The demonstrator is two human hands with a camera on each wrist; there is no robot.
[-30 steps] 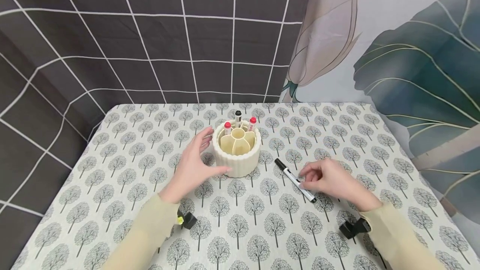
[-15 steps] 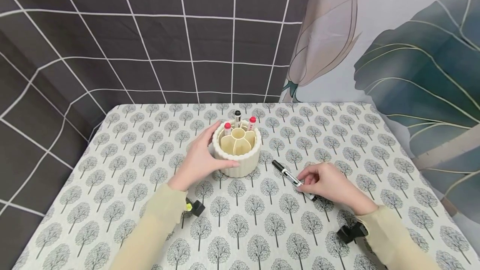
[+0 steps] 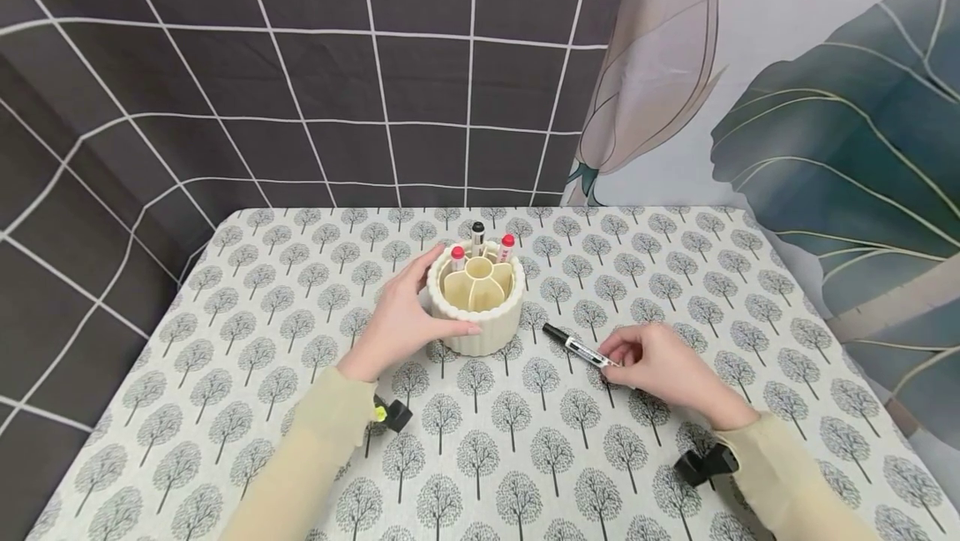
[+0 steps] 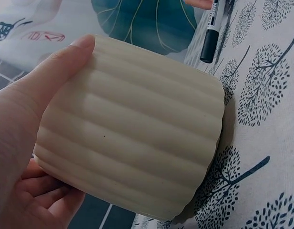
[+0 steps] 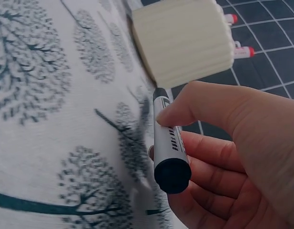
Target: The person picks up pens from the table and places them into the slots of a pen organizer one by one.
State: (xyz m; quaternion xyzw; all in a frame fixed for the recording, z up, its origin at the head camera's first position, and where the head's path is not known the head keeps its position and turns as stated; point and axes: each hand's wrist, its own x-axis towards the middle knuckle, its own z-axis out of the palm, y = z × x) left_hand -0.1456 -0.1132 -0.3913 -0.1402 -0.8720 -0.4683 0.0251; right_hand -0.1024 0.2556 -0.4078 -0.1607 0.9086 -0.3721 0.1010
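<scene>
A cream, ribbed pen holder (image 3: 487, 334) with several compartments stands upright on the table. My left hand (image 3: 396, 318) grips its left side, with the thumb across the front wall and the fingers round behind, partly hidden in the head view. Two red-capped markers (image 3: 458, 255) and a black-capped marker (image 3: 477, 234) stand in its rear compartments. To the right, my right hand (image 3: 660, 364) pinches a white marker with a black cap (image 5: 167, 140) between thumb and fingers. That marker's capped end points toward the holder; in the head view the hand covers its other end.
A cloth with a tree print (image 3: 480, 458) covers the table. Behind it hangs a dark gridded curtain (image 3: 300, 74), and a floral curtain (image 3: 787, 107) hangs at the right. A small black camera (image 3: 705, 464) sits at the right wrist.
My left hand has moved right and taken hold of the pen holder. My right fingers have closed on the marker, which has turned and shifted slightly; the holder stays in place.
</scene>
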